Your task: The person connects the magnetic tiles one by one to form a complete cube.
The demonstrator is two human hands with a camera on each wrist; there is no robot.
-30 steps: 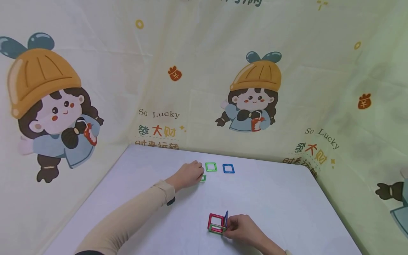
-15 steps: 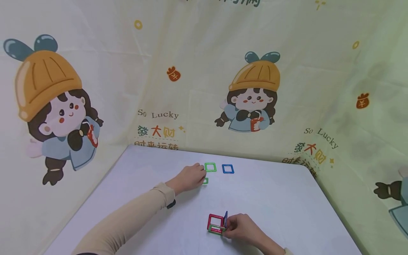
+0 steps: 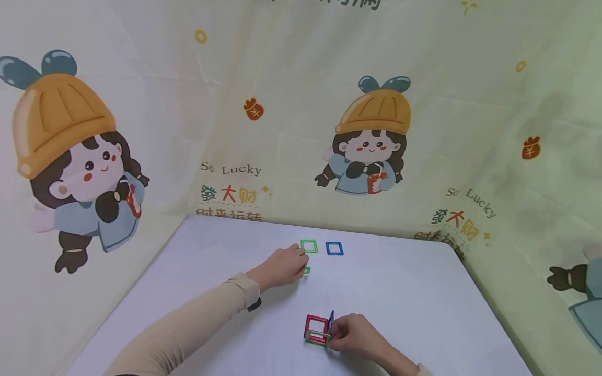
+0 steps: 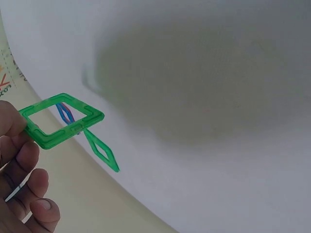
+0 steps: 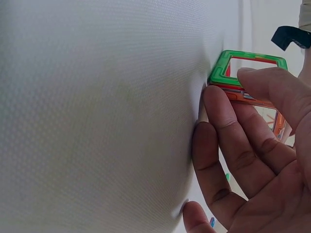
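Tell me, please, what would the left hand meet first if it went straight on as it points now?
Likely the light green frame on the table, just beyond the left hand; depth is unclear, so the hand may pass above it.

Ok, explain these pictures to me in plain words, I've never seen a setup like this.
There is no machine here: a person is working with two bare hands. The wide picture comes from a camera worn on the head, looking forward and down at a white table with a printed cloth behind it. The two close-ups come from cameras on the wrists.

The left hand pinches a green frame, a hollow square. The right hand holds a small cluster of red, green and blue frames nearer the camera. Farther back on the table lie a second green frame and a blue frame, side by side and apart.
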